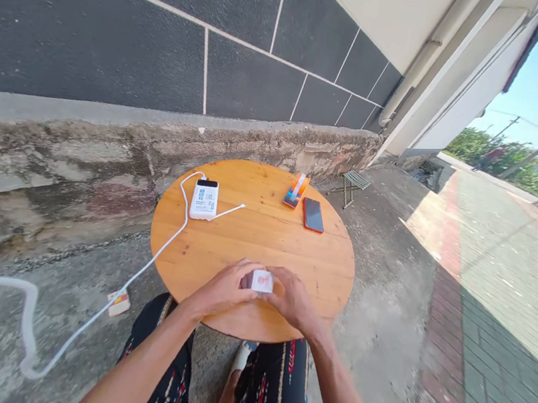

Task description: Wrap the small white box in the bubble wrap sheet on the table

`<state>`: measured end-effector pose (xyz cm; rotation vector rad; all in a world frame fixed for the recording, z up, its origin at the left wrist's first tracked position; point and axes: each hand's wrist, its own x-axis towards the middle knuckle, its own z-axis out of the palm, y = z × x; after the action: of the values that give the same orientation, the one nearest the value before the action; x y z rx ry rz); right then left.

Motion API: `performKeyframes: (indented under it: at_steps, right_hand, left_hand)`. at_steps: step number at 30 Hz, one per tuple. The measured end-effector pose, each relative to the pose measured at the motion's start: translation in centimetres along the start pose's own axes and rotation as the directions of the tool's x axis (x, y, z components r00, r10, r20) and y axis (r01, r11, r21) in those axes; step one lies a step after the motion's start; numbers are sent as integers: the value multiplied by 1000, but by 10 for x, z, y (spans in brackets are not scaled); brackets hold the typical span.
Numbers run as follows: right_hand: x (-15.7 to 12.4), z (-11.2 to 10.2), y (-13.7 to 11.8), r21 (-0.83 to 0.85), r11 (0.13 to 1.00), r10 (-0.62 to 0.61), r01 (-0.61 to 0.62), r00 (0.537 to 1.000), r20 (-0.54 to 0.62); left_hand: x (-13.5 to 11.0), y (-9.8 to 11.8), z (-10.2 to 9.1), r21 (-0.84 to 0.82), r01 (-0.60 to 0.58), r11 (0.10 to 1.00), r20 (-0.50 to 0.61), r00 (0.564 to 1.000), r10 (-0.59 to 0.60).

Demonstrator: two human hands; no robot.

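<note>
A small white block with a reddish print on its top face, apparently a deck of playing cards point(262, 281), is at the near part of the round wooden table point(242, 245). My left hand point(231, 285) grips its left side, fingers curled around the edge. From the right, my right hand point(291, 295) closes on the opposite side, so the deck sits between both hands. The fingers partly hide its sides, and I cannot tell whether it touches the tabletop.
A white power bank point(205, 200) with a white cable point(161, 249) lies at the table's left. Toward the back right are an orange-and-blue box point(295, 191) and a red-edged phone point(314, 216). A folding stool point(354, 182) stands beyond; a small box point(119, 302) lies on the ground.
</note>
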<state>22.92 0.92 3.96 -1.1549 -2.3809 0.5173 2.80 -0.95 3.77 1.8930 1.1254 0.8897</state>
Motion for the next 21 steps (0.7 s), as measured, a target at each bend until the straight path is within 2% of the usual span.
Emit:
performKeyframes:
  at_steps: [5, 14, 21]
  right_hand:
    - [6, 4, 6, -47, 999, 16, -21, 994, -105]
    - [11, 7, 18, -17, 999, 33, -35, 994, -103]
    - [10, 11, 18, -32, 997, 62, -66, 992, -106]
  left_hand:
    - [12, -4, 1, -2, 9, 1000, -63, 998, -9]
    - [15, -13, 9, 27, -26, 999, -65, 998, 28]
    - [15, -16, 12, -23, -21, 1000, -65, 998, 20]
